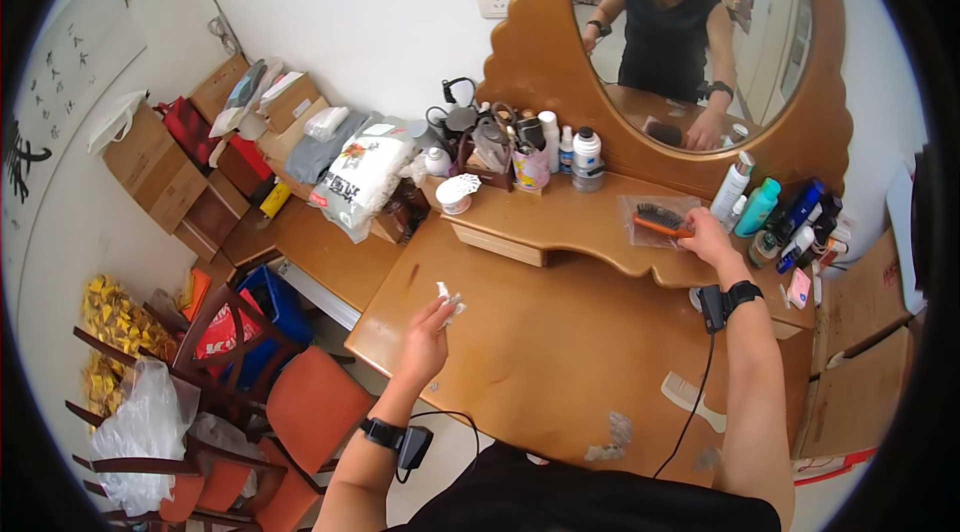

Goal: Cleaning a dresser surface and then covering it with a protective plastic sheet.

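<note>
At the raised shelf of the wooden dressing table (520, 362), my right hand (711, 240) is closed around the handle end of a hairbrush (662, 220) with an orange body and dark bristles. Beneath the brush lies a clear plastic bag (637, 236). My left hand (427, 344) is raised over the left part of the tabletop, its fingers pinching a crumpled whitish tissue (449, 300). A pale comb (684, 393) rests on the tabletop, left of my right forearm. Greyish crumpled scraps (614, 434) lie near the front edge.
Bottles (757, 208) crowd the shelf's right end. A pink cup (530, 170) and a round white tub (453, 197) stand left, below the mirror frame (505, 32). Stacked chairs (315, 402) and a blue bin (270, 317) are at left; cardboard boxes (860, 322) at right. Cables hang from both wrist straps.
</note>
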The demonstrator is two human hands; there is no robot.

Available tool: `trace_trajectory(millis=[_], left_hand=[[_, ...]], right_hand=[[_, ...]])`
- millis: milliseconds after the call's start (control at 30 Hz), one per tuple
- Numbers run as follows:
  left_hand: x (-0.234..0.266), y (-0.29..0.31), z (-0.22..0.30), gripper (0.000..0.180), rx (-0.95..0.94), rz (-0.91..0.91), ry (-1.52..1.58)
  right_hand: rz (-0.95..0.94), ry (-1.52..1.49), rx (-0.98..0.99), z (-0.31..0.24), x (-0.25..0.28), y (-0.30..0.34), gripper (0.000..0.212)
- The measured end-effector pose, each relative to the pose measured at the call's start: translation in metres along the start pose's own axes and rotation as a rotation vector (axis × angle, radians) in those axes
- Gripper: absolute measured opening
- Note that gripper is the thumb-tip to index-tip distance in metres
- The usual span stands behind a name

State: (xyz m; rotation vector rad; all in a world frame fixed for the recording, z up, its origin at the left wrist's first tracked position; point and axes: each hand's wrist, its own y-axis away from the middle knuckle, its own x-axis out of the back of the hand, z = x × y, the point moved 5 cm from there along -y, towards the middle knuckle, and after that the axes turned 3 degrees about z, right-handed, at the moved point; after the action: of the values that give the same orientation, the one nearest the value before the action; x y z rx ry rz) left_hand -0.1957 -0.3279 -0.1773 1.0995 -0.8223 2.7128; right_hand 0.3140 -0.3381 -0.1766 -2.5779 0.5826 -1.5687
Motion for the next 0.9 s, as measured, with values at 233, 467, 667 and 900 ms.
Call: trace_trajectory(millis=[233,467,667,900], left_hand=[[-0.014,-0.035,-0.055,0.031,-0.002,-0.010,0.121],[-0.026,-0.068,-0.193,0.028,0.367,-0.039,0.520],[-0.002,-0.090,-0.242,0.026,0.386,-0.162,0.523],[0.028,-0.085,-0.300,0.026,0.395,-0.270,0.611]], right_hand=[[-0.012,0.130,0.032,-0.037,-0.002,0.006,0.046],[0.337,0.003,0.148,-0.171,-0.045,0.014,0.046],[-0.046,-0.152,0.052,-0.331,-0.181,-0.041,0.076],[0.188,0.015,-0.184,-0.388,-0.250,-0.095,0.082]])
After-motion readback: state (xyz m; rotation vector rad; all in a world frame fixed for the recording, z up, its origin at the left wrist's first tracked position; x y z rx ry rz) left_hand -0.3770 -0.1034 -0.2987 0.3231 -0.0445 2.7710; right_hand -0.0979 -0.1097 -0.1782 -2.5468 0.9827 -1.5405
